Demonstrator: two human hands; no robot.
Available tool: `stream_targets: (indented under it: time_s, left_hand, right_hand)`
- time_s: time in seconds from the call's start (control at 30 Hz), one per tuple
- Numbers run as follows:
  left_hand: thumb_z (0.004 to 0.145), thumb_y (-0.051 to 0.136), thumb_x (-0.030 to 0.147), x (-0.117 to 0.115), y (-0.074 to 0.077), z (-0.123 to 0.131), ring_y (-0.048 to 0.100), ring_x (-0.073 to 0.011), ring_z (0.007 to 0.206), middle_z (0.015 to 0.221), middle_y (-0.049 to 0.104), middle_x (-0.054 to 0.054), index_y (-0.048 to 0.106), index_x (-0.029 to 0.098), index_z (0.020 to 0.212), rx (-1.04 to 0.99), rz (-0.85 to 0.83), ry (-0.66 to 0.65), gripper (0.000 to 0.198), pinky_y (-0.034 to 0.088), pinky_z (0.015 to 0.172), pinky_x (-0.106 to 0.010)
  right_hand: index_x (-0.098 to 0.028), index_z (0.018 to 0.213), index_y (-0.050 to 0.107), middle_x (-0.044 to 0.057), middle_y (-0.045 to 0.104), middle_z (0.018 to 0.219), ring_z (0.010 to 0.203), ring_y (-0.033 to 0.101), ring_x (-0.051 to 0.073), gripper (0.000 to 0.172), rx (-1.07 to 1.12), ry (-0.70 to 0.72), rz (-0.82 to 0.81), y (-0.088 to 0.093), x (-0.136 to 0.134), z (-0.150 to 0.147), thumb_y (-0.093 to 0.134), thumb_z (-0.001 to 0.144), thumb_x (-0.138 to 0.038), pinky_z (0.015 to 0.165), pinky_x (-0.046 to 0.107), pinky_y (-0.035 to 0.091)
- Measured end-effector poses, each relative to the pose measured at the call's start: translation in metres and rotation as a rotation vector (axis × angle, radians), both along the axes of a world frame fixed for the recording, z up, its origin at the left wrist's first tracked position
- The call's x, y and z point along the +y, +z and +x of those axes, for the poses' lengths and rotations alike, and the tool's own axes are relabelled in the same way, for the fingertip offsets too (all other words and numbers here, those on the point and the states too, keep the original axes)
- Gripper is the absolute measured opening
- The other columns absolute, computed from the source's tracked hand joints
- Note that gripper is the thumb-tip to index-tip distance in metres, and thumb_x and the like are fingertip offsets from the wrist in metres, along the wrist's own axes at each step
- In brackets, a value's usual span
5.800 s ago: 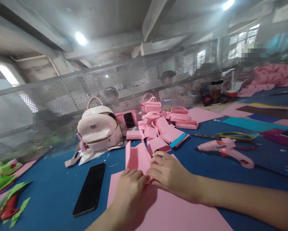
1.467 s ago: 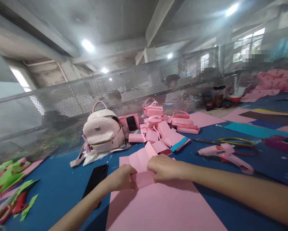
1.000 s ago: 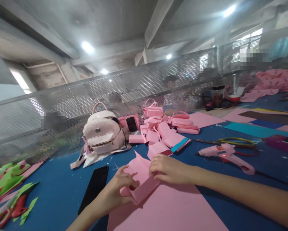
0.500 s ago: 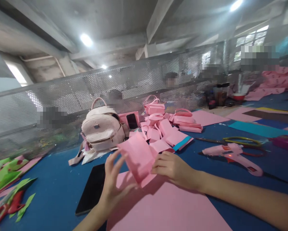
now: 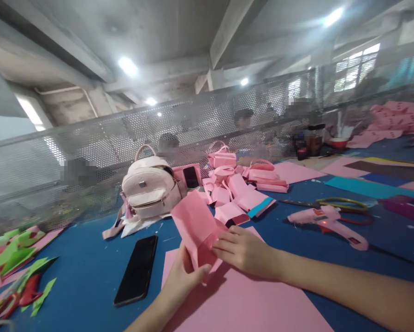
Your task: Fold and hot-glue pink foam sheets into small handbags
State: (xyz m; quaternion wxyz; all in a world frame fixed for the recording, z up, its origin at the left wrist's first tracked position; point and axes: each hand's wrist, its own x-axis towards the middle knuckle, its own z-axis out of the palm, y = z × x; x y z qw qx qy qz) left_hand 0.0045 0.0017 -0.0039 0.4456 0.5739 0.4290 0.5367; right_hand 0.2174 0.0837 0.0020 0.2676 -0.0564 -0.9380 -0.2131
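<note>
A folded pink paper piece, shaped like a small open box or bag, is tilted up between my two hands. My left hand grips its lower left side, thumb in front and fingers behind. With its fingers bent against the lower right edge, my right hand holds the other side; its fingertips are partly hidden by the paper. Below both hands lies a large pink sheet on the blue table. A black phone rests left of my left hand.
Behind stand a white backpack and pink paper bags. On the right lie a pink glue gun, scissors and a blue strip. Green scraps and red-handled scissors are at left. A perforated metal screen runs behind.
My left hand has moved from spread fingers beside the paper to a grip on its lower left side. The right hand stays on the paper's right edge.
</note>
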Motion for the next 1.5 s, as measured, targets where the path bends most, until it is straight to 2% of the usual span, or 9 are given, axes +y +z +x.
stream_targets:
  time_s: [0.13,0.23,0.37,0.5,0.63,0.77,0.97,1.27,1.5]
  left_hand:
    - [0.076,0.077,0.035,0.002,-0.003,0.0,0.06,-0.0301,0.116,0.124,0.064,-0.011,0.043,0.022,0.139,0.024,0.067,-0.088,0.072,0.05,0.099,-0.041]
    - [0.073,0.077,0.029,0.003,-0.006,-0.001,0.054,-0.0303,0.125,0.134,0.058,-0.011,0.042,0.021,0.139,0.099,0.068,-0.041,0.075,0.044,0.106,-0.041]
    - [0.07,0.078,0.024,0.005,-0.007,-0.005,0.058,-0.0292,0.121,0.125,0.065,-0.01,0.053,0.019,0.128,0.175,0.051,0.079,0.063,0.045,0.106,-0.04]
    - [0.071,0.078,0.025,0.015,-0.013,-0.016,0.06,-0.0283,0.118,0.126,0.065,-0.01,0.053,0.019,0.125,0.133,0.028,0.123,0.06,0.047,0.102,-0.039]
    - [0.069,0.081,0.032,0.022,-0.017,-0.024,0.062,-0.0286,0.116,0.124,0.067,-0.012,0.056,0.019,0.123,0.153,0.022,0.206,0.061,0.051,0.097,-0.037]
    - [0.069,0.082,0.034,0.02,-0.015,-0.024,0.063,-0.0296,0.116,0.127,0.066,-0.012,0.054,0.02,0.126,0.113,0.021,0.193,0.065,0.051,0.097,-0.04]
    - [0.074,0.078,0.029,0.02,-0.019,-0.026,0.062,-0.0295,0.117,0.128,0.065,-0.011,0.05,0.021,0.129,0.158,0.013,0.159,0.062,0.049,0.099,-0.042]
    - [0.07,0.076,0.025,0.007,0.0,-0.013,0.057,-0.027,0.121,0.13,0.061,-0.01,0.043,0.021,0.135,0.33,-0.003,0.125,0.073,0.046,0.102,-0.037]
    - [0.072,0.053,0.013,0.02,-0.019,-0.03,0.048,-0.028,0.131,0.134,0.056,-0.01,0.046,0.02,0.133,0.296,0.127,0.322,0.062,0.033,0.114,-0.045]
  right_hand:
    - [-0.017,0.086,0.066,0.007,0.069,0.089,0.085,0.057,0.021,0.02,-0.063,-0.014,-0.091,-0.005,-0.013,-0.012,0.05,0.098,-0.02,0.08,0.036,0.041]
    - [-0.018,0.095,0.066,0.006,0.07,0.096,0.089,0.058,0.022,0.017,-0.089,-0.007,-0.206,-0.004,-0.02,-0.016,0.055,0.098,-0.03,0.082,0.035,0.042]
    - [-0.018,0.104,0.065,0.007,0.07,0.099,0.092,0.059,0.021,0.018,-0.083,0.069,-0.293,0.003,-0.021,-0.01,0.049,0.099,-0.026,0.083,0.035,0.043]
    - [-0.018,0.104,0.058,0.008,0.067,0.096,0.091,0.056,0.021,0.019,0.252,0.159,-0.33,0.01,-0.013,0.001,0.04,0.097,-0.018,0.086,0.037,0.04]
    - [-0.021,0.082,0.048,0.001,0.055,0.078,0.071,0.05,0.016,0.019,0.55,-0.041,-0.709,0.01,0.0,0.008,0.045,0.097,-0.03,0.067,0.029,0.039]
    - [-0.02,0.079,0.057,0.0,0.061,0.079,0.07,0.055,0.015,0.025,0.377,-0.182,-1.011,0.005,0.008,0.007,0.058,0.093,-0.04,0.064,0.026,0.039]
    - [-0.02,0.083,0.068,0.001,0.068,0.086,0.079,0.062,0.018,0.011,0.243,-0.214,-1.125,0.005,0.002,0.001,0.072,0.081,-0.03,0.068,0.025,0.041]
    - [-0.019,0.085,0.063,0.002,0.068,0.087,0.078,0.061,0.02,0.025,0.189,-0.336,-1.175,0.007,0.002,-0.001,0.079,0.067,-0.027,0.063,0.025,0.041]
    - [-0.021,0.086,0.051,-0.002,0.066,0.078,0.071,0.064,0.019,0.027,0.291,-0.1,-1.513,0.002,0.002,-0.002,0.074,0.074,-0.029,0.06,0.026,0.048]
